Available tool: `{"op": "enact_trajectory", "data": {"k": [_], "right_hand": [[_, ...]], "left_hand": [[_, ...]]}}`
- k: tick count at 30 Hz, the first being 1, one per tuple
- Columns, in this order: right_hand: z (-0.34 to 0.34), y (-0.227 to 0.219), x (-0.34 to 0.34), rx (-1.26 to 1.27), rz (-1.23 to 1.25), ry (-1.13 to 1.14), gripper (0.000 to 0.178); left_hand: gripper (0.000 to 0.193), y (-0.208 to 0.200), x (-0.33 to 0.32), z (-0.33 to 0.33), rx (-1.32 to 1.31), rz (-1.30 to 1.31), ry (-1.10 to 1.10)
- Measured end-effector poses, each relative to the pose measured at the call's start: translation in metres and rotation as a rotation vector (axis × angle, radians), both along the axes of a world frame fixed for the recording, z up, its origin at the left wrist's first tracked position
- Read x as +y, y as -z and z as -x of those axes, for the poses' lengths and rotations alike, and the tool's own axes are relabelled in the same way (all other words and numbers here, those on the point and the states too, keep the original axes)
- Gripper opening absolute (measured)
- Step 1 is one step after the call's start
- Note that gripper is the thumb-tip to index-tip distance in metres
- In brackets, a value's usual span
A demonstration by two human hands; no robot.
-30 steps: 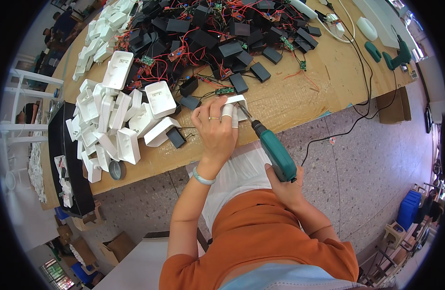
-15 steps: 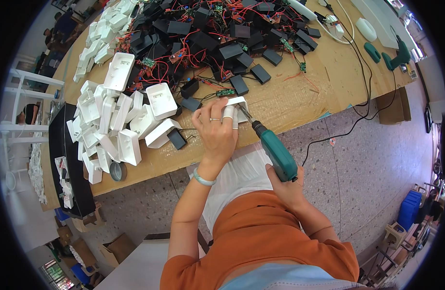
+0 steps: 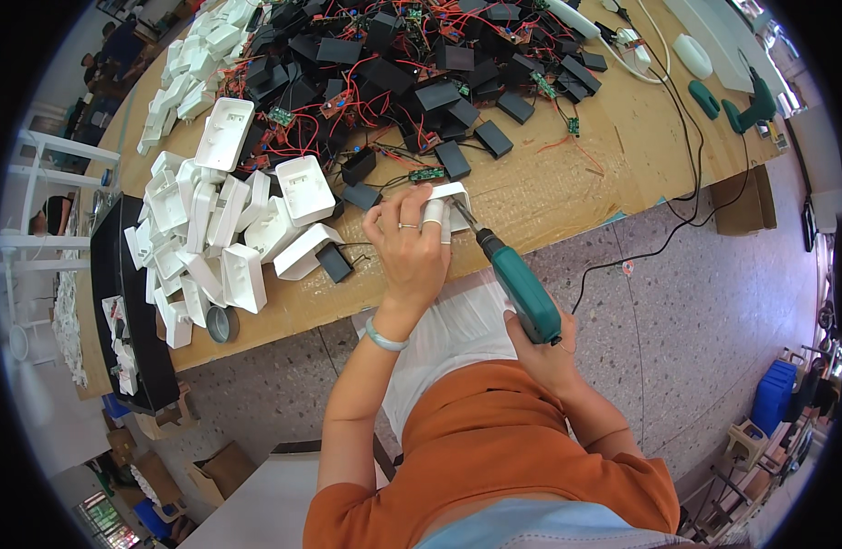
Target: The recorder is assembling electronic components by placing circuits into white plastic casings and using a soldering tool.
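Near the table's front edge, my left hand [image 3: 410, 240] is closed on a white plastic case [image 3: 450, 190], with wrapped fingers inside or against it. My right hand [image 3: 541, 349] grips a green electric screwdriver [image 3: 525, 295] from below. Its bit points up and left into the case, close to my left fingertips; the exact spot it touches is hidden. Just beyond the case lies a small green circuit board [image 3: 427, 174] with wires. A small black box [image 3: 335, 263] sits left of my left hand, by an upturned white case [image 3: 301, 253].
White cases [image 3: 201, 206] are heaped at the left. Across the back spreads a pile of black boxes [image 3: 384, 78] with red wires and boards. Another green power tool [image 3: 755, 102] lies at the far right. A black cable [image 3: 613, 261] hangs over the front edge.
The electric screwdriver and my right hand have shifted very slightly to the left. My left hand and the white case look the same.
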State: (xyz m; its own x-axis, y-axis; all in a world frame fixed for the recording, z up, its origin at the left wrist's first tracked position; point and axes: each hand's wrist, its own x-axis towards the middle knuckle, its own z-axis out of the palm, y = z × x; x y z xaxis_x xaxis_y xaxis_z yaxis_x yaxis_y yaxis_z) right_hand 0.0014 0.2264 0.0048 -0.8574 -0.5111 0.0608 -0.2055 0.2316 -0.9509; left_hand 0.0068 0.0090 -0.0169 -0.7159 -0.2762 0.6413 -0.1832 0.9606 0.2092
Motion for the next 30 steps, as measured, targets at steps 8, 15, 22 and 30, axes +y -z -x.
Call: {"op": "enact_trajectory", "data": {"k": [8,15,22,30], "right_hand": [[0.002,-0.003,0.003,-0.022,-0.015,-0.018,0.019],[0.002,0.0,0.001,-0.009,0.008,0.015,0.013],[-0.001,-0.009,0.017,-0.006,-0.03,0.001,0.025],[-0.004,0.001,0.047,-0.029,-0.077,0.157,0.011]], "left_hand": [[0.02,0.002,0.0,0.0,0.005,0.004,0.002],[0.022,0.0,-0.001,-0.001,-0.014,0.007,0.01],[0.022,0.0,0.001,0.0,-0.019,0.01,0.015],[0.021,0.001,0.0,0.001,-0.009,0.045,-0.006]]}}
